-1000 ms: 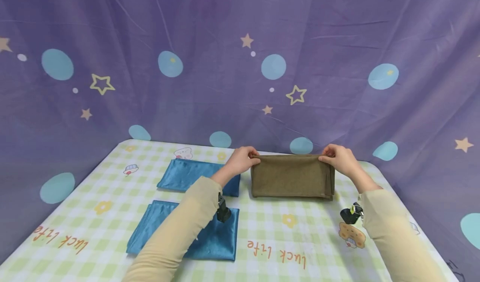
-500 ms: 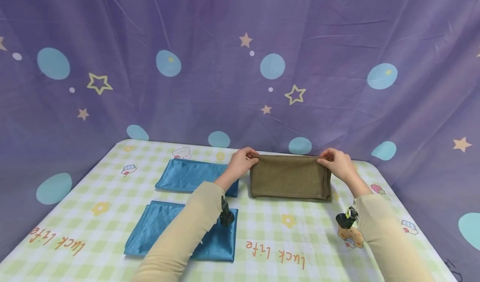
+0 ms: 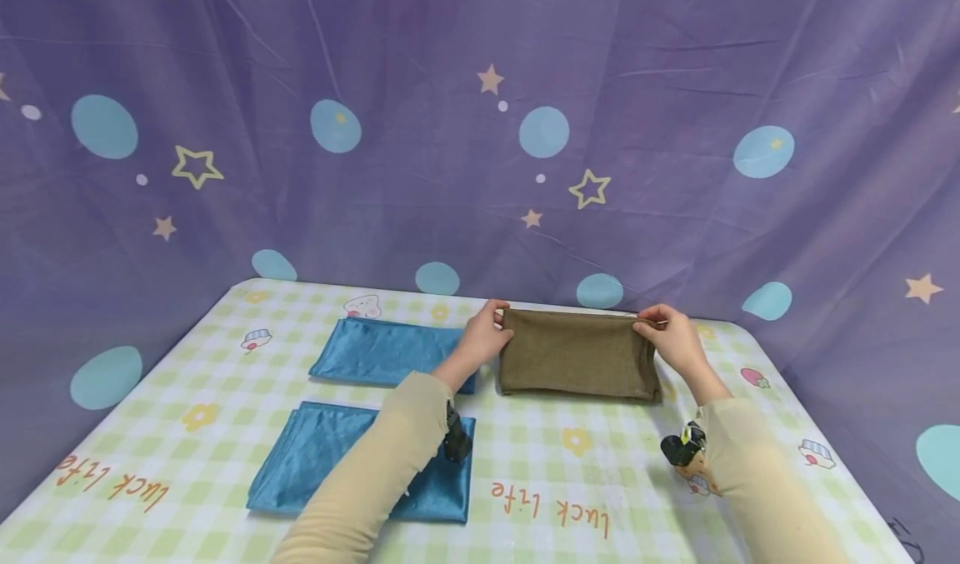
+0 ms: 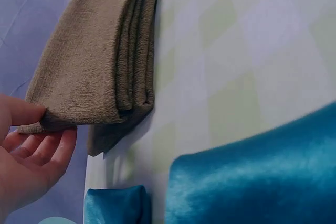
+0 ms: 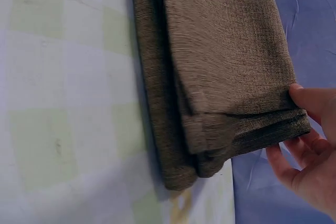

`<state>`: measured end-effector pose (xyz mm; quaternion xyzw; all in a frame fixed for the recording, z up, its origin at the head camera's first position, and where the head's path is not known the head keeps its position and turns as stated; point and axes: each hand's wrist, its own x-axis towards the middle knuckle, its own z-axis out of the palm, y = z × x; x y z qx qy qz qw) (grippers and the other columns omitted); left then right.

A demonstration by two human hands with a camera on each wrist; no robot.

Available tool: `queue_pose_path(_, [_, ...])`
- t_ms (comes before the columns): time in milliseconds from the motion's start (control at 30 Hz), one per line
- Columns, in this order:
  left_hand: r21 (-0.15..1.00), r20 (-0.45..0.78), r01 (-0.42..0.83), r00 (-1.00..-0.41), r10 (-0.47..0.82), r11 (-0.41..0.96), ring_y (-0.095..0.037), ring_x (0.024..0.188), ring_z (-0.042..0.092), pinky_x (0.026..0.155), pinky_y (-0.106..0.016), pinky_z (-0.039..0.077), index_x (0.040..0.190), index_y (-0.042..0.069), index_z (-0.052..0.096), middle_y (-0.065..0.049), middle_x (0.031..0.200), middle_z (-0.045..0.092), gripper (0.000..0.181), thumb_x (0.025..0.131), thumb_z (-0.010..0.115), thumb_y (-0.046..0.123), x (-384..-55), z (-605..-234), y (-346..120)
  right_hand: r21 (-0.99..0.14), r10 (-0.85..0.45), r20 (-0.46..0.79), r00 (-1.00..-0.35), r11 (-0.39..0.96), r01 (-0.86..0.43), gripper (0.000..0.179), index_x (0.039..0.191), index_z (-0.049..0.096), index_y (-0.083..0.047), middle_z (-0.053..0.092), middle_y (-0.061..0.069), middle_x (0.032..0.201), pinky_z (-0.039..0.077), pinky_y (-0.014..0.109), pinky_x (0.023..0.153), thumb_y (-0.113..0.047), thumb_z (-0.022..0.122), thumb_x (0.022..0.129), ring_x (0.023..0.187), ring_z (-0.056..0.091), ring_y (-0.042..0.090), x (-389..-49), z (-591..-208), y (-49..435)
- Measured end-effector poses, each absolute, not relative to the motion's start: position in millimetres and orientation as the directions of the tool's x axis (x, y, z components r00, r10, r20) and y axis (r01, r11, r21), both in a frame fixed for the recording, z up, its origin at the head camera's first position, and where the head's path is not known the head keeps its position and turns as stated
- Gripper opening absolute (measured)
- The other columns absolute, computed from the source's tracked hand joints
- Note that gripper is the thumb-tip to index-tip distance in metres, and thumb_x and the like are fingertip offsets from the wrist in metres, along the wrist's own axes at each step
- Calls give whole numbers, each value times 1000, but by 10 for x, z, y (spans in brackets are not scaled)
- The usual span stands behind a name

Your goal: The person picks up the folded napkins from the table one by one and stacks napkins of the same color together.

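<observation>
A folded brown cloth (image 3: 577,356) lies at the back right of the table, its layers stacked along the near edge. At its far left corner my left hand (image 3: 486,335) pinches the fabric; in the left wrist view the thumb is on top and the fingers (image 4: 60,150) are underneath. My right hand (image 3: 675,343) pinches the far right corner the same way, with the thumb (image 5: 310,98) over the layers in the right wrist view. Left of the brown cloth lies a folded blue satin cloth (image 3: 382,351). A second folded blue cloth (image 3: 315,456) lies nearer, partly hidden by my left sleeve.
A checked tablecloth (image 3: 547,464) printed with flowers and lettering covers the table. Behind it hangs a purple curtain (image 3: 420,214) with stars and blue ovals, close to the table's back edge.
Both hands have lowered slightly, and the brown cloth's far edge has come down a little with them. The right hand has shifted slightly left. The blue cloths stay put.
</observation>
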<state>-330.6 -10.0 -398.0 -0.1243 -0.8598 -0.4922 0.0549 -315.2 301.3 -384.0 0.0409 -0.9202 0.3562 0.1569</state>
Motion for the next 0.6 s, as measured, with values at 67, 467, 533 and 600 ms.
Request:
queue_pose_path(67, [833, 201, 261, -964, 174, 488, -34, 87, 68, 73, -35, 53, 131, -5, 52, -21, 100, 66, 47, 86, 67, -7, -3303, -3998, -104, -647, 46, 318, -947, 741, -181, 22, 105, 65, 6, 66, 27, 107, 47, 38, 79, -10, 70, 92, 98, 64, 40, -3153, -3863, 3007])
queue_pose_path(467, [807, 63, 179, -974, 220, 563, -37, 99, 64, 79, -41, 53, 149, -3, 32, -25, 117, 63, 69, 89, 66, -4, -3282, -4043, -112, -646, 36, 309, -950, 741, -182, 21, 110, 64, 8, 65, 29, 111, 47, 43, 84, 0, 61, 91, 99, 63, 42, -3128, -3925, 2976])
queue_pose_path(533, [805, 50, 170, -974, 221, 568, -36, 95, 65, 76, -38, 54, 150, -3, 31, -25, 119, 62, 70, 89, 66, -4, -3276, -4049, -114, -649, 29, 297, -954, 739, -180, 23, 113, 64, 8, 64, 29, 114, 47, 47, 86, 2, 59, 91, 101, 63, 44, -3126, -3932, 2971])
queue_pose_path(600, [806, 34, 160, -974, 225, 570, -35, 93, 66, 75, -37, 54, 151, -3, 29, -25, 122, 61, 72, 89, 65, -5, -3265, -4053, -116, -652, 24, 289, -957, 737, -178, 25, 114, 63, 9, 63, 30, 116, 46, 50, 89, 3, 57, 91, 102, 62, 45, -3130, -3943, 2973])
